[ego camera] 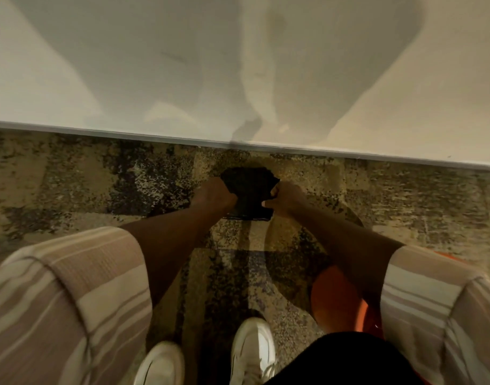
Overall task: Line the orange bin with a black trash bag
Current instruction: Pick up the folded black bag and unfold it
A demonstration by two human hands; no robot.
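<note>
A folded black trash bag (248,190) hangs between my two hands above the patterned carpet, near the wall's base. My left hand (214,194) grips its left edge with closed fingers. My right hand (287,197) pinches its right edge. The orange bin (338,298) stands on the floor at the lower right, below my right forearm, which hides part of it along with my sleeve. The bin's inside shows orange with no bag in it.
A white wall with a grey baseboard (238,140) runs across just beyond my hands. My two white shoes (252,348) stand on the mottled carpet (99,184) to the left of the bin. Striped sleeves fill both lower corners.
</note>
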